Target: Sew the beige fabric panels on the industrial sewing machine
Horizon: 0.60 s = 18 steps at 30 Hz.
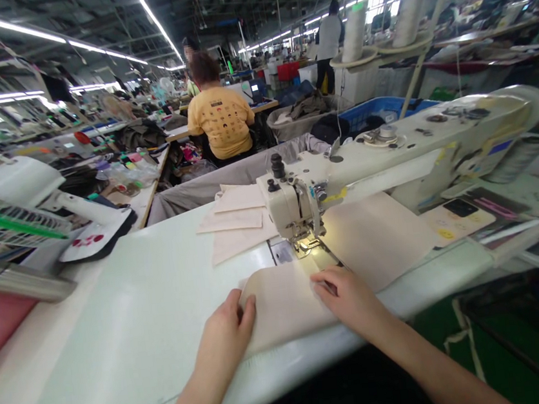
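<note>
A cream fabric piece (281, 307) lies on the pale table in front of the sewing machine (294, 209), its far edge just short of the lit presser foot (306, 244). At the fabric's left edge, my left hand (232, 326) pinches it between thumb and fingers. My right hand (342, 291) grips the fabric's right edge close to the needle plate, fingers curled. Behind and left of the machine head rest several cut cream pieces (239, 215). Another large cream piece (375, 235) lies under the machine arm on the right.
A phone (461, 207) and small items sit at the table's right. A white fan (92, 228) stands on the left beside a steel cylinder (25, 278). Thread cones (355, 33) hang over the machine. A person in a yellow shirt (221, 123) sits ahead, near a blue basket (380, 111).
</note>
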{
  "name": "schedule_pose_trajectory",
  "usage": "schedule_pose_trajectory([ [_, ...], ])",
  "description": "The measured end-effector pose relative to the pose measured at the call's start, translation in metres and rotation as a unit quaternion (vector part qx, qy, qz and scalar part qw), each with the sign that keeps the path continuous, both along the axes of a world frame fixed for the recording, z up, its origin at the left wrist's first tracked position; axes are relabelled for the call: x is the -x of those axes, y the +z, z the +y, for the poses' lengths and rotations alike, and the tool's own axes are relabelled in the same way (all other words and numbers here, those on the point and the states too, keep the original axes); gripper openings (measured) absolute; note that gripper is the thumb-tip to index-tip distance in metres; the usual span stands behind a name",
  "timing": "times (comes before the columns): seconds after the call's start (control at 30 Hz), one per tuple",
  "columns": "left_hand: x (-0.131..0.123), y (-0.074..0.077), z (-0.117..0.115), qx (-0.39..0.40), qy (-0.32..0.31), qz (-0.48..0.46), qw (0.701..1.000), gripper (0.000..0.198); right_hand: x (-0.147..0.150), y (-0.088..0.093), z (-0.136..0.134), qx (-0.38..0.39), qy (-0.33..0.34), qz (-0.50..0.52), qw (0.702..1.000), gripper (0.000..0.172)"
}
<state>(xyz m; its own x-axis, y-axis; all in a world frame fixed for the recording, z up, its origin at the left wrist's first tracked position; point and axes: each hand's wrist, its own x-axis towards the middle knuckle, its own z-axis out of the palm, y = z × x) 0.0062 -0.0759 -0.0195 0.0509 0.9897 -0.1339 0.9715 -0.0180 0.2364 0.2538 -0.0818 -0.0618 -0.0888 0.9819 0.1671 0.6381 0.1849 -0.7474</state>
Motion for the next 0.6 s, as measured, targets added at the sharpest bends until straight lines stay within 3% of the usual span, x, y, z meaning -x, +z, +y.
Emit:
schedule_pose_trajectory([
  [0.1, -0.003, 0.006, 0.001, 0.023, -0.008, 0.073, 0.997, 0.023, 0.001, 0.004, -0.002, -0.002, 0.003, -0.044, 0.999, 0.016],
  [0.2, -0.011, 0.01, 0.005, -0.064, -0.017, 0.12, 0.991, 0.024, 0.0, 0.007, -0.007, -0.061, 0.01, -0.133, 0.989, 0.011],
  [0.23, -0.016, 0.009, 0.006, -0.115, -0.048, 0.107, 0.986, 0.028, -0.001, 0.007, -0.009, -0.094, 0.016, -0.154, 0.984, 0.01],
  [0.3, -0.028, 0.003, 0.008, -0.18, -0.171, 0.042, 0.968, 0.041, -0.004, 0.003, -0.011, -0.152, 0.04, -0.162, 0.974, 0.013],
  [0.37, -0.04, -0.008, 0.01, -0.158, -0.312, -0.024, 0.937, 0.05, -0.007, -0.003, -0.01, -0.184, 0.064, -0.143, 0.97, 0.019],
  [0.43, -0.048, -0.018, 0.012, -0.11, -0.372, -0.046, 0.921, 0.053, -0.009, -0.009, -0.006, -0.192, 0.081, -0.126, 0.97, 0.025],
  [0.6, -0.044, -0.024, 0.024, -0.065, -0.348, -0.022, 0.935, 0.054, -0.004, -0.01, 0.012, -0.197, 0.116, -0.108, 0.967, 0.028],
])
